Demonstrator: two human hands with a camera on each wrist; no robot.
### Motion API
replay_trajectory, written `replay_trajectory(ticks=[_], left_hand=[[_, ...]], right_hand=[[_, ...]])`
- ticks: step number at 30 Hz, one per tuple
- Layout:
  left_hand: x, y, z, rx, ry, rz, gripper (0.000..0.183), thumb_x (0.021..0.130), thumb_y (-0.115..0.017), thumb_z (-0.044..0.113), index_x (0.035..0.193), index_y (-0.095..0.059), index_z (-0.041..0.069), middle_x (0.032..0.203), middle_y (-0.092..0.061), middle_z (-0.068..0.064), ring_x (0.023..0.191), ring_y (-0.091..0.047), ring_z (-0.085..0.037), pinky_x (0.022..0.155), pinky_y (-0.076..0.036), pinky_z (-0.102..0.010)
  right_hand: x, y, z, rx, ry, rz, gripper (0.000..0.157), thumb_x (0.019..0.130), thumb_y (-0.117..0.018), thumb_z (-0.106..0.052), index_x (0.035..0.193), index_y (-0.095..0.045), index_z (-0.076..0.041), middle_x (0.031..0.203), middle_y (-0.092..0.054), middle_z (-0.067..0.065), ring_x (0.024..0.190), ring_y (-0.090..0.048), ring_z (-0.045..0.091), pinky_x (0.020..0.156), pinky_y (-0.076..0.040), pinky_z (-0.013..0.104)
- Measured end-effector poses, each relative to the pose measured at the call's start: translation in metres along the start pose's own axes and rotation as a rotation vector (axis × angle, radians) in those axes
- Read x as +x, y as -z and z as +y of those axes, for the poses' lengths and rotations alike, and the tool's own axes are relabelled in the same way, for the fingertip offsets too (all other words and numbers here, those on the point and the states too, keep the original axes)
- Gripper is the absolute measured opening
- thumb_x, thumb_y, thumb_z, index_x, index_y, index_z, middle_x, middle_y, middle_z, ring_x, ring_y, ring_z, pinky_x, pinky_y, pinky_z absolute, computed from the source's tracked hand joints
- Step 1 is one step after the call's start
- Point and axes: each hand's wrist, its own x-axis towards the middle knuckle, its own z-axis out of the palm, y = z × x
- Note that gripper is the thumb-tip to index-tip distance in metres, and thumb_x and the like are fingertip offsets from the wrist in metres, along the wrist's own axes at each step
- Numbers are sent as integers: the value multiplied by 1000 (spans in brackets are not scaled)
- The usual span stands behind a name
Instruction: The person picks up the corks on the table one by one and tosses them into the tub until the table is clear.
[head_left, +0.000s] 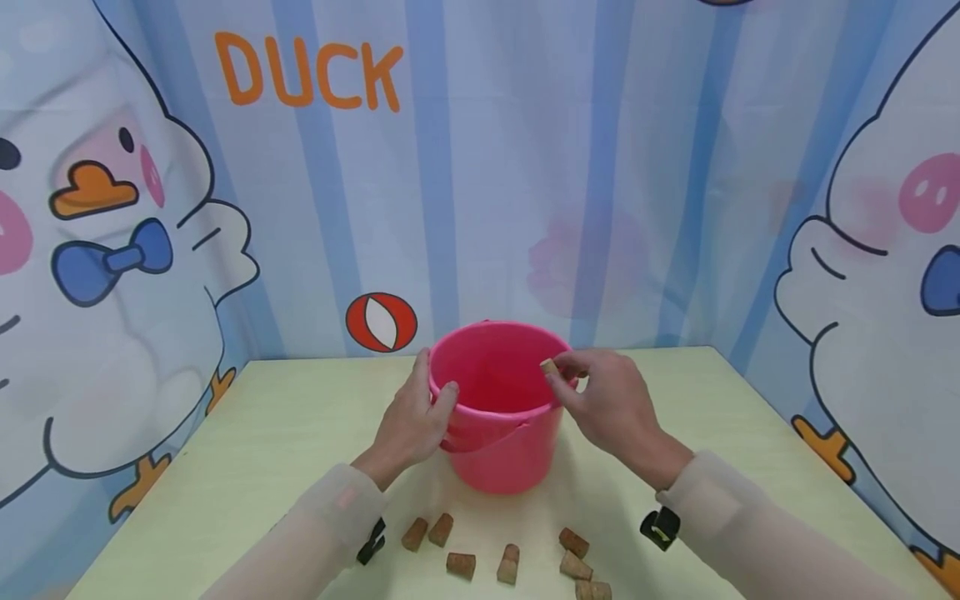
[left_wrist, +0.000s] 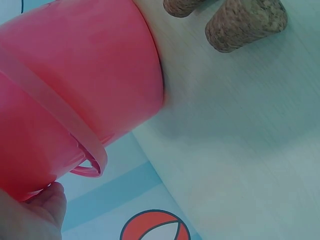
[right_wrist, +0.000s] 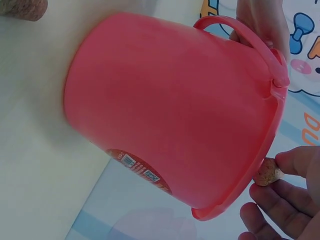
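Note:
A pink plastic bucket (head_left: 501,457) stands upright on the table, its handle folded down against its side. My left hand (head_left: 407,423) grips the bucket's left rim, thumb toward the front and fingers around the outer wall. At the opposite rim, my right hand (head_left: 617,406) pinches a small cork (right_wrist: 267,173) between thumb and fingers. The right wrist view shows that cork right at the bucket's edge. Much of the bucket's floor is hidden from the head view by its front wall.
Several corks lie on the pale table (head_left: 300,433) in front of the bucket, including a lone cork (head_left: 461,565) and a cork pair (head_left: 594,590) at the near edge. Behind the table hangs a blue striped curtain (head_left: 495,167) with duck prints.

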Motion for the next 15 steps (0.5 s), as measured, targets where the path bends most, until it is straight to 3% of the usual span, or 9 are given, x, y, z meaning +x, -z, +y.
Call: replay_trajectory(ticks=[6,15], left_hand=[[0,0,-1,4,2,-1,87,96,-66,32,164,-13,20,155,-42,-4,133,-49,-29,83,-62,-43],[0,1,-1,6,-3,-4,88,97,-66,32,165,-12,19,156,-41,-6,134,-48,-29,83,-62,-43]], right_hand=[[4,-5,-2,1,26,-15,21,87,-82,-20,103,-80,-7,83,-73,1,72,-64,16,61,-57,28],[9,-10,-4,-51,27,-51,21,86,-83,-22,102,-81,-8,84,-74,0,79,-63,21,66,-54,31]])
